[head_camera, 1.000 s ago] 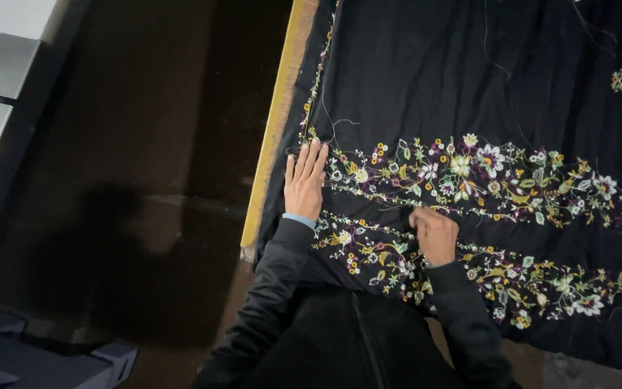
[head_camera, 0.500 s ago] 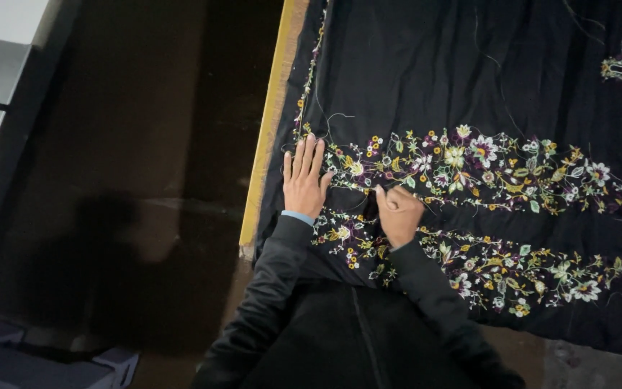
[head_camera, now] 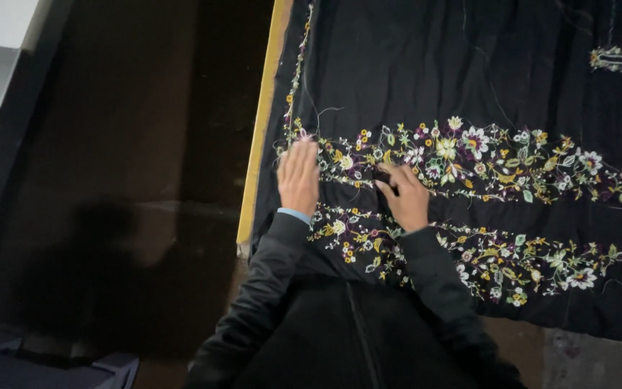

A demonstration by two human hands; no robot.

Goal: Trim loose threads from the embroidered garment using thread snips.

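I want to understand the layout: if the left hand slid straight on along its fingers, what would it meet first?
The left hand lies flat on the black cloth, fingers pointing up-frame. Its fingertips already touch the upper embroidered flower band; beyond that, apparently only plain cloth.

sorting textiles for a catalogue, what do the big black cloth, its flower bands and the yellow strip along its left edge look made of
Black cloth: seemingly a soft, matte woven fabric, lying in faint folds under the left hand and right hand. Flower bands: likely embroidered thread, slightly glossy, with loose strands. Yellow strip: straight and smooth, perhaps painted wood, cannot tell for sure.
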